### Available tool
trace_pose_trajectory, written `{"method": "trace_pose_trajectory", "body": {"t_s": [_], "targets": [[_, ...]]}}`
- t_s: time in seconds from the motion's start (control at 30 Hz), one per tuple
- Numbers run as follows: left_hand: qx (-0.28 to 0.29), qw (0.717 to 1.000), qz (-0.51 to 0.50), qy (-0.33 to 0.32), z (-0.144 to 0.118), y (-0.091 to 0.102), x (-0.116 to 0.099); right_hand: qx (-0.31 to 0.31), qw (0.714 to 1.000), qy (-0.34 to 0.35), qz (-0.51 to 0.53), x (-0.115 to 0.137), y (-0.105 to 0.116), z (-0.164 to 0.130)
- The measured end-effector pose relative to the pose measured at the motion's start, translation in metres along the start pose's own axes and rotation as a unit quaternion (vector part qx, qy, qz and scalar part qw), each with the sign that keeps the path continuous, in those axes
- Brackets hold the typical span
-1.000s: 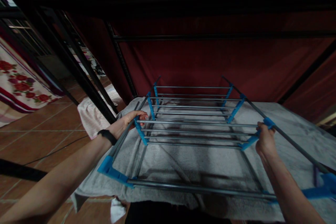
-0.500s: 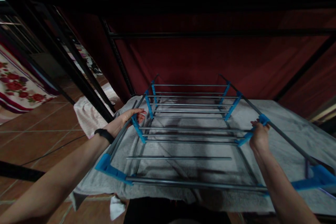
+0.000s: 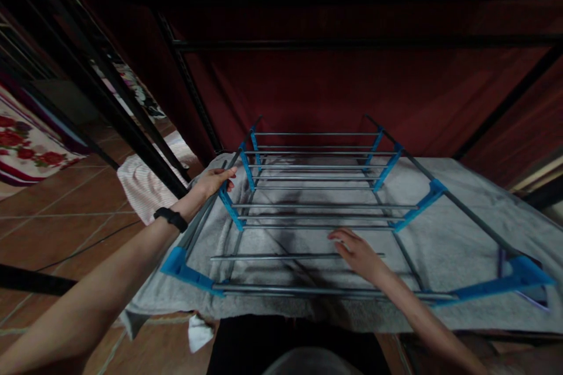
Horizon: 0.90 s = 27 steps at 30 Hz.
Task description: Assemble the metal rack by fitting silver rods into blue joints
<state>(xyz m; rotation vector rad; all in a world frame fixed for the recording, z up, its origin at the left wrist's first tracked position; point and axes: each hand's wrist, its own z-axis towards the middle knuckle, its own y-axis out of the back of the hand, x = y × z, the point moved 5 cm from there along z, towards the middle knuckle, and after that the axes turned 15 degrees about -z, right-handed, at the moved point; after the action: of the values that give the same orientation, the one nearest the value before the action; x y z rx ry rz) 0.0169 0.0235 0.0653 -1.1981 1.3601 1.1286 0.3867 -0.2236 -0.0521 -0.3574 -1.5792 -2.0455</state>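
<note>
The left hand [image 3: 214, 181] is curling its fingers around the grey side tube of a metal drying rack with thin steel rods and bright blue plastic brackets [image 3: 316, 211], thumb lying along the tube beside one bracket; a black wristband [image 3: 170, 218] is circling that wrist. The right hand [image 3: 357, 252] is reaching inside the frame with fingers loosely spread, fingertips touching a loose thin steel rod [image 3: 281, 257] that is lying across the cloth; whether it is gripping the rod cannot be told.

The rack is lying flat on a grey towel-like cloth [image 3: 461, 234] covering a low surface, in front of a dark red fabric wall [image 3: 334, 94] with black metal posts. Terracotta floor tiles [image 3: 65, 205] are showing to the left, with a pale striped cloth [image 3: 145, 184] lying on them.

One rack, one loose rod and two hands are showing.
</note>
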Motion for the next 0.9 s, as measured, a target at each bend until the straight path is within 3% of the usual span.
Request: {"method": "trace_pose_trajectory", "body": {"t_s": [0.07,0.17,0.27,0.37,0.53,0.73,0.9], "targets": [[-0.006,0.999,0.029,-0.021,0.001,0.002,-0.001,0.116,0.987,0.073,-0.086,0.021,-0.03,0.008],[-0.014,0.996,0.077,-0.047,0.006,0.006,-0.001,0.235,0.946,0.108,-0.194,0.026,-0.069,0.015],[-0.024,0.992,0.112,-0.054,0.011,0.01,0.002,0.279,0.919,0.113,-0.254,0.023,-0.096,0.021],[-0.021,0.993,0.102,-0.05,0.012,0.011,0.004,0.292,0.91,0.113,-0.271,0.023,-0.102,0.025],[0.005,0.998,0.061,-0.034,0.006,0.005,0.002,0.257,0.929,0.092,-0.25,0.027,-0.061,0.024],[0.034,0.998,0.046,-0.017,0.002,0.0,0.0,0.117,0.966,0.052,-0.222,0.025,0.006,0.0],[0.05,0.999,-0.02,0.008,-0.002,-0.005,0.001,-0.003,0.977,0.022,-0.211,0.012,0.042,-0.005]]}}
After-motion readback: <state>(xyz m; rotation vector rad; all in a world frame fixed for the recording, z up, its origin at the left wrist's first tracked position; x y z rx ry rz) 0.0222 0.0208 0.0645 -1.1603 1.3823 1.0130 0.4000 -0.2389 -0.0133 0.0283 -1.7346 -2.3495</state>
